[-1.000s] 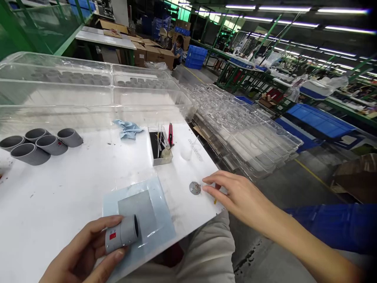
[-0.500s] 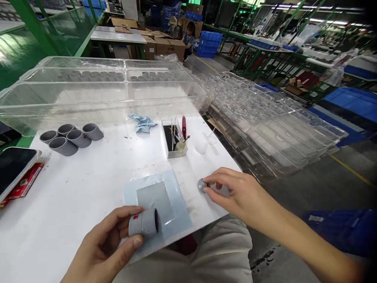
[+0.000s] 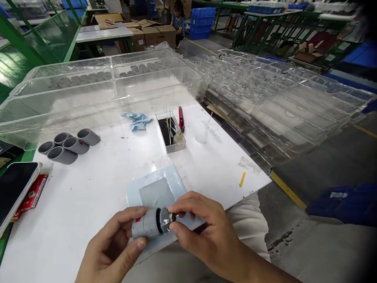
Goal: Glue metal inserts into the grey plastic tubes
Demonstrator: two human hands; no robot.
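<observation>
My left hand (image 3: 118,239) is closed around a grey plastic tube (image 3: 145,225) that has a red mark on its side. The tube lies sideways over the light-blue mat (image 3: 134,192), its dark open end facing right. Between thumb and fingers, my right hand (image 3: 200,224) pinches a small round grey cap (image 3: 165,220) with shiny metal parts. This cap is right at the tube's open mouth; whether the two touch I cannot tell. Several similar grey tubes (image 3: 62,155) stand in a cluster at the left of the white table (image 3: 100,196).
Beyond the mat are a clear box of tools (image 3: 176,147), a red utility knife (image 3: 181,118), a translucent bottle (image 3: 201,135) and a blue cloth (image 3: 137,120). Clear trays (image 3: 88,106) line the back; more trays (image 3: 282,102) are stacked right. A phone (image 3: 17,188) lies left. A person (image 3: 178,23) sits far off.
My right hand has brought the cap from the table's right side leftward to the tube's open end. My left hand still holds the tube. The view has tilted downward.
</observation>
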